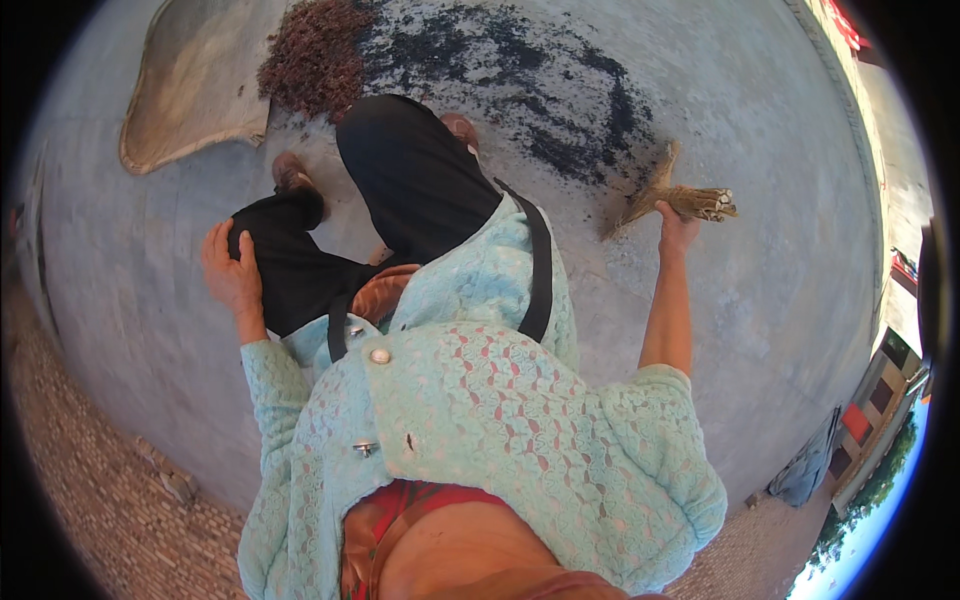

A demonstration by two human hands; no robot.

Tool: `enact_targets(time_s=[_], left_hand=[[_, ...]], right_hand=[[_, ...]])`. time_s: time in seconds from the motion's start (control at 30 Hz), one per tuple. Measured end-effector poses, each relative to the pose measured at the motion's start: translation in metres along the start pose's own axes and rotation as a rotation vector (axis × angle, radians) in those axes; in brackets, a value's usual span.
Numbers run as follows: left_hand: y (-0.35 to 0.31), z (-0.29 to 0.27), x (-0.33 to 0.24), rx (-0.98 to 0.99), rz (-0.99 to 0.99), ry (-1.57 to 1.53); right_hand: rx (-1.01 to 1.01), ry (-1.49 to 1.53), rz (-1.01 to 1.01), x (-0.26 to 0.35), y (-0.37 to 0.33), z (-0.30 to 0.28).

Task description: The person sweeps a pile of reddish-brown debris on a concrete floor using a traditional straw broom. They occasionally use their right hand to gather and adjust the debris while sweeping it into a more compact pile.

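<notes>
**Short broom in your right hand, over a concrete floor**

Your right hand [678, 226] is closed around the bound handle end of a short straw-coloured broom of bundled dry fibres [668, 192]. The broom lies nearly level, its tied stub poking out to the right of your fist and its splayed bristles fanning down to the left, where their tips meet the grey concrete floor [760, 120]. Your bare right forearm rises straight up to it from the sleeve of your pale turquoise lace jacket [480, 400].

Just left of the bristles, a wide dark patch of fine black grains [560, 90] is spread thinly over the floor. At the patch's upper left edge sits a heap of reddish-brown dried bits [315, 55], and beside that heap lies a large, shallow tan tray with a curved rim [190, 85], its near corner touching the heap.

Your left hand [232, 270] rests flat, fingers spread and holding nothing, on your knee, which is covered by black trousers [410, 180]. Your two feet in brown shoes show beyond the trouser legs, one near the tray's corner [292, 172] and one by the dark patch [461, 128]. A black strap [540, 270] crosses the jacket's front.

At the lower left the concrete gives way to a strip of small reddish paving stones [90, 470].
</notes>
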State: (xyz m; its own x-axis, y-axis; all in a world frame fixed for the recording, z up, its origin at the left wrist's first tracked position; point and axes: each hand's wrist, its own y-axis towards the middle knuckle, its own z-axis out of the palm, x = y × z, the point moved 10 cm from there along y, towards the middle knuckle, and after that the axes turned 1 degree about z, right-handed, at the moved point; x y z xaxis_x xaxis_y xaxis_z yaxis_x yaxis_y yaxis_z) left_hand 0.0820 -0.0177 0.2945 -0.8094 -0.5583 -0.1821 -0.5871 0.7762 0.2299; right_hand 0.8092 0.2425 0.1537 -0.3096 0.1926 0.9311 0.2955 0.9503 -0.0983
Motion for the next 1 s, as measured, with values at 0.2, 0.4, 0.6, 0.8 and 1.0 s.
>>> enact_targets(time_s=[0.2, 0.4, 0.6, 0.8, 1.0], left_hand=[[-0.002, -0.001, -0.003, -0.023, -0.006, -0.027], [0.001, -0.002, -0.003, -0.046, 0.038, -0.024], [0.006, -0.001, -0.012, -0.052, 0.057, -0.033], [0.01, 0.001, -0.021, -0.024, 0.068, -0.038], [0.012, 0.001, -0.024, -0.014, 0.062, -0.004]], right_hand=[[0.137, 0.209, -0.122, 0.071, -0.007, 0.073], [0.225, 0.031, -0.199, 0.158, -0.022, 0.075], [0.139, -0.034, -0.158, 0.2, -0.031, 0.011], [-0.009, -0.222, -0.211, 0.126, -0.024, -0.066], [-0.035, -0.005, -0.034, 0.019, -0.033, -0.042]])
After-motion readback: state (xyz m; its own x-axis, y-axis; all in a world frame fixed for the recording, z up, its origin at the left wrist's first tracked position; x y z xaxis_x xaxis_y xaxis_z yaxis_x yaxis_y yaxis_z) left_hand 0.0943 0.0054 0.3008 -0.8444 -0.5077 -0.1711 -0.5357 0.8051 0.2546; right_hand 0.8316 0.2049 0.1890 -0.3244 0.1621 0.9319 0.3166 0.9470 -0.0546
